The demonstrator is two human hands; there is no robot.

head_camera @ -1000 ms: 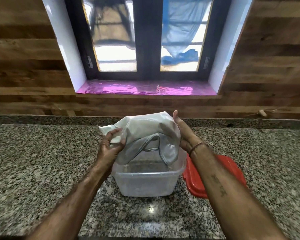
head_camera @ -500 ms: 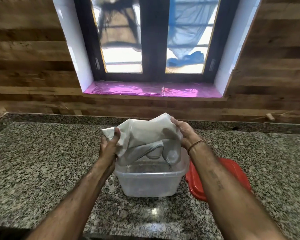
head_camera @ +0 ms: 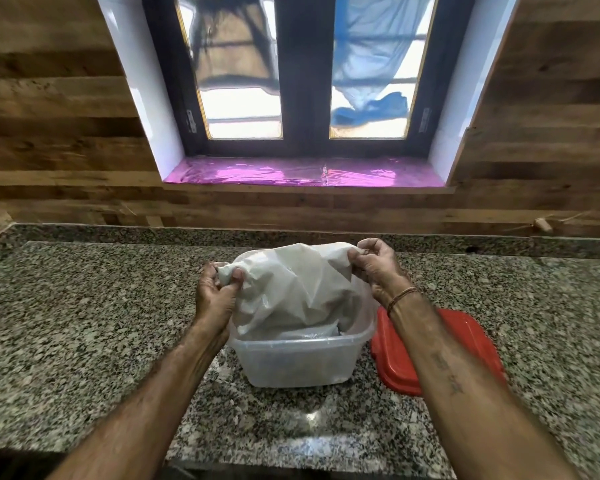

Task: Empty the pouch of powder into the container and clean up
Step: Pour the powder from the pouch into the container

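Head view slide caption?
Left hand and right hand grip a crumpled white plastic pouch over a clear plastic container; red lid alongside.

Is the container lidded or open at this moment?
Open. The red lid lies on the counter right of the container, and the pouch hangs into its top.

Bare forearms (head_camera: pixel 160 386), one marked.
The right forearm (head_camera: pixel 471 410) carried a dark tattoo (head_camera: pixel 445 374) of small marks, and a thin brownish thread bracelet (head_camera: pixel 400 296) circled its wrist.

The crumpled white pouch (head_camera: pixel 291 289) hangs upended, its lower end inside the clear container (head_camera: pixel 298 362).
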